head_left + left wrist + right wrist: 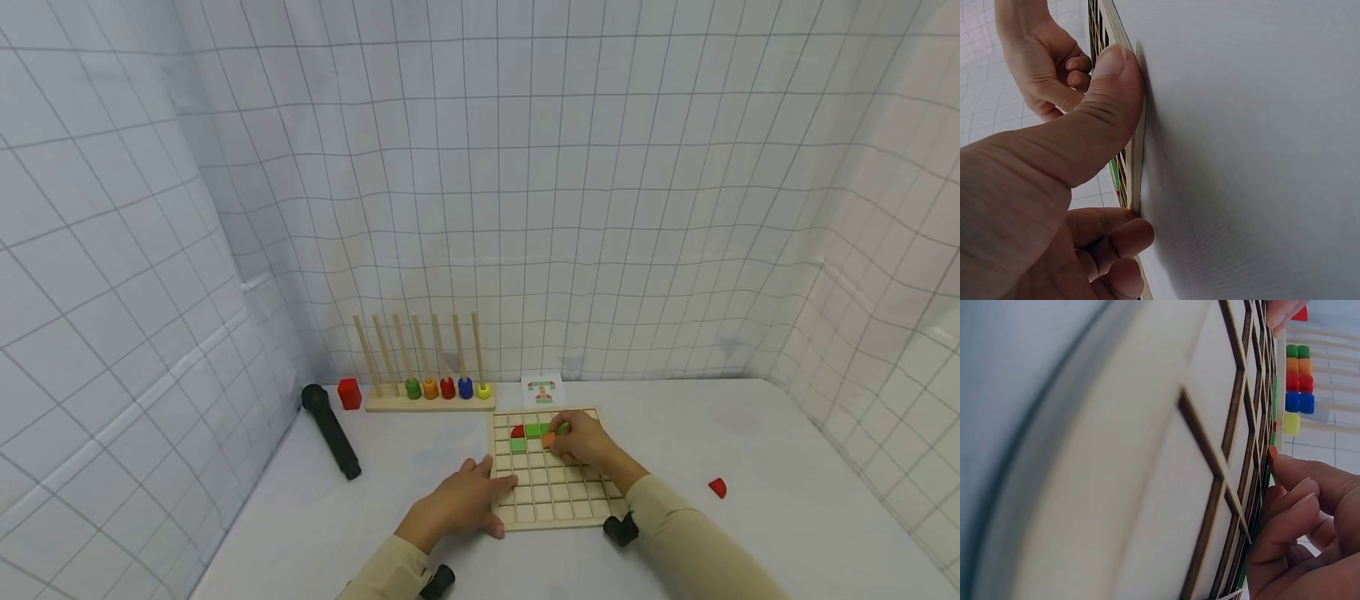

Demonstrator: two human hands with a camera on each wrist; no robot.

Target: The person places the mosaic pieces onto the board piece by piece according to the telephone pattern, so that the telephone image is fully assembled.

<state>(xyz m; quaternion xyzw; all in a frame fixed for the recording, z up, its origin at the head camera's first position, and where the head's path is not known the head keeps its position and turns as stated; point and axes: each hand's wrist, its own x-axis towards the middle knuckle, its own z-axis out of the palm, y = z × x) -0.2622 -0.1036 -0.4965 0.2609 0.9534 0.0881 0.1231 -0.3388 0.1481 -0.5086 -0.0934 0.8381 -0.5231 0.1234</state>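
Note:
A wooden grid board (532, 527) lies on the table with a red curved tile (517, 432) and several green tiles (518, 446) in its cells. My right hand (588, 442) is over the board's far part, fingertips pinching a small orange tile (549, 439) close to the grid. In the right wrist view the orange tile (1272, 454) shows at the fingertips. Beside those fingers is a green tile (562, 428). My left hand (461, 500) rests spread at the board's near left corner; its thumb (1113, 81) touches the board's edge in the left wrist view.
Behind the board lies a pattern card (542, 389). A wooden peg rack (431, 403) with coloured beads stands at back left, beside a red block (349, 394) and a black microphone (332, 432). On the right lies a red quarter-round tile (717, 487). Gridded cloth (525, 208) surrounds the table.

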